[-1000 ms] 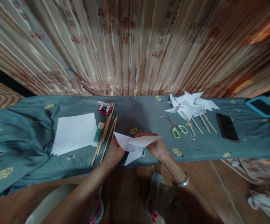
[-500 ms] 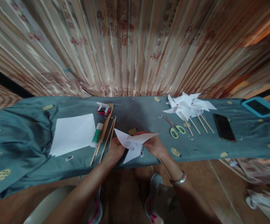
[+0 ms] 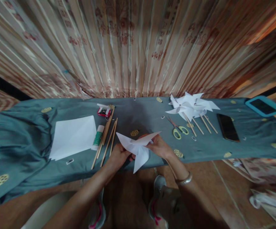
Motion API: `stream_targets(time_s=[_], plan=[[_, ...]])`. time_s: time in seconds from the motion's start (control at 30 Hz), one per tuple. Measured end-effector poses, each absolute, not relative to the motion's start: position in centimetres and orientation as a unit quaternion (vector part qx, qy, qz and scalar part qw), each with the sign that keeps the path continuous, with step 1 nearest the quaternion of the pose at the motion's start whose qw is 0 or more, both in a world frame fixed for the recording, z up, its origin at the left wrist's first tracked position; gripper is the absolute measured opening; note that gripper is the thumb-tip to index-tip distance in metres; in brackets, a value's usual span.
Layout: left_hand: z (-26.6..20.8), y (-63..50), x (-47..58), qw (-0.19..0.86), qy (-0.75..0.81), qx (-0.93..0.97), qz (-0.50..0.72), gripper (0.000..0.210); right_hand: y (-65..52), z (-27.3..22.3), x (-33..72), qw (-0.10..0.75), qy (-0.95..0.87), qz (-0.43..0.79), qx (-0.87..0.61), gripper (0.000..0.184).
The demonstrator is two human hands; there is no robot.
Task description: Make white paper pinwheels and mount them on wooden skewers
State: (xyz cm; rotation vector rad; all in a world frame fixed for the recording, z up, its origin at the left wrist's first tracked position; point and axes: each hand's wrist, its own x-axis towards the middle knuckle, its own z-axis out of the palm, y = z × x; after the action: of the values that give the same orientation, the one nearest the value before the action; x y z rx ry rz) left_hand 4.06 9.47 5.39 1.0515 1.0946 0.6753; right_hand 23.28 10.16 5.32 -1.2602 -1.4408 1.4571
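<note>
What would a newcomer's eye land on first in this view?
Most likely the white paper pinwheel, held between the left hand and the right hand at the middle of the near edge of the cloth. Next, probably the cluster of pinwheels on sticks toward the back right, then the blue-framed panel at the far right end.

Compared with a second ago, the white paper pinwheel (image 3: 139, 149) sits turned between the hands, its lower blade opened wider and pointing farther below the left hand (image 3: 119, 155), whose fingertips now show under the paper, while another blade slants more steeply over the right hand (image 3: 160, 147).
</note>
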Motion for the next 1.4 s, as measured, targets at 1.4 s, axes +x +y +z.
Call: stream_targets(time_s=[1.4], plan=[[5.1, 1.9, 3.0, 0.814, 0.431, 0.17, 0.35, 0.031, 12.3, 8.3, 20.5, 0.041, -0.824, 0.368, -0.429, 0.01]])
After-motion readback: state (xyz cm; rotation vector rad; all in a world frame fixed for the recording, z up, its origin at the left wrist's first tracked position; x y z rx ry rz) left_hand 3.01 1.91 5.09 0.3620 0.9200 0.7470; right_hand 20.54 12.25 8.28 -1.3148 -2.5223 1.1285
